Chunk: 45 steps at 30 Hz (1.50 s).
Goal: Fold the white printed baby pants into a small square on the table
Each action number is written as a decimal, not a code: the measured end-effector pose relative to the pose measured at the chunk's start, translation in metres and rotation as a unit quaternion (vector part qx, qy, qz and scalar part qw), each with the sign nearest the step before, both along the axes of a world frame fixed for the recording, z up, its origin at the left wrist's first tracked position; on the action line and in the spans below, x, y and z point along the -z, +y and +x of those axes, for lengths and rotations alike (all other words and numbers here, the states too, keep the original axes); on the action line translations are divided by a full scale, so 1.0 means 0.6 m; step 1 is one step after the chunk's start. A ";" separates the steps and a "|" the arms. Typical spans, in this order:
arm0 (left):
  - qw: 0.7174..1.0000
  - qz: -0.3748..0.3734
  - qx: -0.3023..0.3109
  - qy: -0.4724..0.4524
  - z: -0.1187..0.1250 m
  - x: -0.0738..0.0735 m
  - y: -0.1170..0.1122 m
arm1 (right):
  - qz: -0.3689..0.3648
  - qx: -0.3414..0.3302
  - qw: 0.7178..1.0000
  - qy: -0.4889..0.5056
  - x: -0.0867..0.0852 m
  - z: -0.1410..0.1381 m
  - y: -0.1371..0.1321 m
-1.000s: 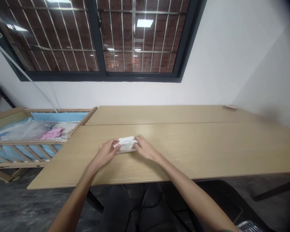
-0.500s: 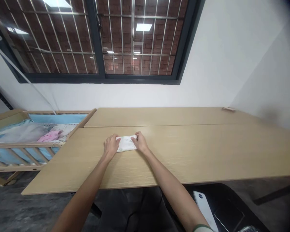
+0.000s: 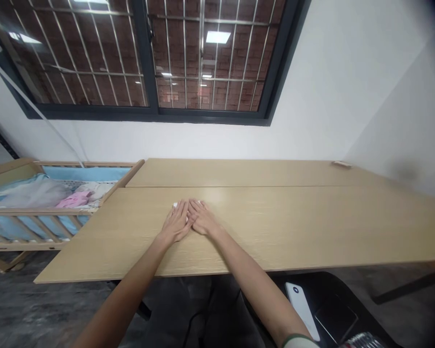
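A small folded white cloth [image 3: 175,205] lies on the wooden table [image 3: 275,222], almost wholly covered by my hands; only slivers of its edges show. My left hand [image 3: 177,221] rests flat on its left part, fingers stretched out and pointing away from me. Beside it, my right hand [image 3: 202,217] lies flat over the right part, its fingers also extended. The two hands touch or nearly touch at the thumbs. What kind of cloth it is cannot be made out.
A wooden crib [image 3: 32,212] with blue lining stands left of the table, holding a pink cloth [image 3: 75,199] and bedding. A small flat object [image 3: 341,164] lies at the table's back right. Below the front edge, a white phone [image 3: 301,309] rests on a black chair [image 3: 333,290].
Both hands have let go of the cloth's ends. They have come together and now lie flat on top of it, hiding most of it. The view has shifted slightly.
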<state>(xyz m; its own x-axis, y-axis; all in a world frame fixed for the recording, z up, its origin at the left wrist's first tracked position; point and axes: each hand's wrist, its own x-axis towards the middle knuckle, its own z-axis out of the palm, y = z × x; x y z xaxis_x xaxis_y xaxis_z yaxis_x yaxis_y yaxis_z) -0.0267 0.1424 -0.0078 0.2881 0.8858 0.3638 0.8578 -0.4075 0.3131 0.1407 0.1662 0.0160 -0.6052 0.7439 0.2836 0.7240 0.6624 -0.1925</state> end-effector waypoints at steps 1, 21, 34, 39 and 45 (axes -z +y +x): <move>1.000 -0.003 -0.010 0.002 -0.006 0.002 0.001 | -0.012 0.015 1.000 0.005 -0.002 0.005 0.001; 0.997 0.020 0.016 -0.079 -0.059 -0.047 -0.003 | -0.057 0.003 0.989 0.139 -0.011 0.058 0.007; 0.990 -0.030 0.004 -0.141 -0.037 -0.052 -0.005 | -0.128 0.110 0.929 0.329 -0.068 0.029 0.114; 0.996 -0.053 -0.022 -0.070 -0.030 -0.042 -0.007 | -0.109 0.126 0.953 0.255 -0.030 0.027 0.138; 0.999 0.009 -0.011 -0.045 -0.012 -0.059 -0.019 | -0.073 0.060 0.972 0.214 -0.039 0.027 0.126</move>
